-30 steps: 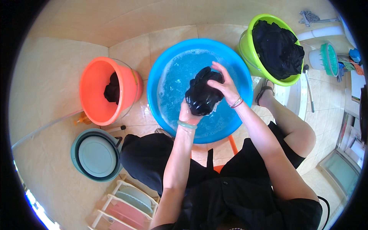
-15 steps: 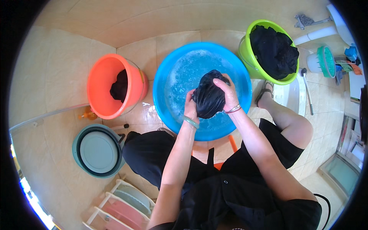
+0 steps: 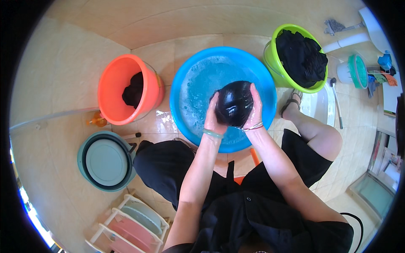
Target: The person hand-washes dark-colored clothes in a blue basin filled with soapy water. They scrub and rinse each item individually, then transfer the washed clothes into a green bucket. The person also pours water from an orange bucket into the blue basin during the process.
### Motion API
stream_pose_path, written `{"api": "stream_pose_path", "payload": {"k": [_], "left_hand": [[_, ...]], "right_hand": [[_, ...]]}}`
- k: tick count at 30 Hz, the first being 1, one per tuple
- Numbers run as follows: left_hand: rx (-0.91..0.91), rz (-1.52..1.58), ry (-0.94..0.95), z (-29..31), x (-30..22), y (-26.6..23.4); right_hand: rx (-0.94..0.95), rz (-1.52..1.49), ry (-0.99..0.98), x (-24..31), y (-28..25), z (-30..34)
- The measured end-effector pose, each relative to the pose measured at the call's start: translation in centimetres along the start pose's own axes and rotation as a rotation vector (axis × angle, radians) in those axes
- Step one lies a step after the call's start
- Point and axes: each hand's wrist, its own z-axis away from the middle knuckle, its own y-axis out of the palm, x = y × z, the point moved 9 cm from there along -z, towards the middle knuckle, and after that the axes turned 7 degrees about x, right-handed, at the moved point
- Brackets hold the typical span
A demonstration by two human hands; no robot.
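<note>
A wet black cloth [image 3: 234,103], bunched into a smooth rounded ball, is held between both hands over the blue basin [image 3: 179,123]. My left hand [image 3: 214,114] presses its left side, a pale green bangle at the wrist. On the opposite side my right hand [image 3: 255,107] cups it, fingers pointing away from me, with a bracelet on that wrist. Soapy water [image 3: 196,90] with white foam along the left side fills the basin. The palms and the underside of the cloth are hidden.
An orange bucket [image 3: 110,90] on the left holds some dark cloth. A green bucket [image 3: 270,59] heaped with black cloth [image 3: 301,57] stands at the back right. Nearer on the left are a grey-green collapsible basin [image 3: 86,170] and a white rack [image 3: 110,217] with pink and green basins.
The black cloth has gone from a wrinkled bundle to a smoother, shiny ball. My right hand has shifted from on top of it to its right side.
</note>
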Motion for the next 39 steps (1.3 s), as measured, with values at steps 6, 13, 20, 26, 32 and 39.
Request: {"api": "stream_pose_path", "payload": {"k": [6, 13, 20, 26, 32, 39], "left_hand": [[-0.243, -0.387, 0.549, 2.4, -3.6, 0.7], [0.037, -1.255, 1.012, 5.4, -5.2, 9.5], [0.633, -1.733, 1.111, 8.1, -2.2, 16.1], [0.901, -1.951, 1.159, 10.0, -0.1, 16.7], [1.088, -2.031, 1.193, 10.7, 2.2, 15.7], [1.285, -2.129, 1.184, 10.3, 4.9, 12.2]], "right_hand": [[-0.063, -0.037, -0.011, 0.0, -3.3, -0.7], [0.053, -0.052, 0.175, -1.6, -4.5, -3.2], [0.378, 0.050, 0.402, -2.8, -1.7, -2.1], [0.518, 0.711, 0.468, -2.1, 2.3, -1.3], [0.346, 0.922, 0.892, -5.2, 0.2, -2.5], [0.511, 1.281, 0.841, -6.0, 0.6, -2.5]]}}
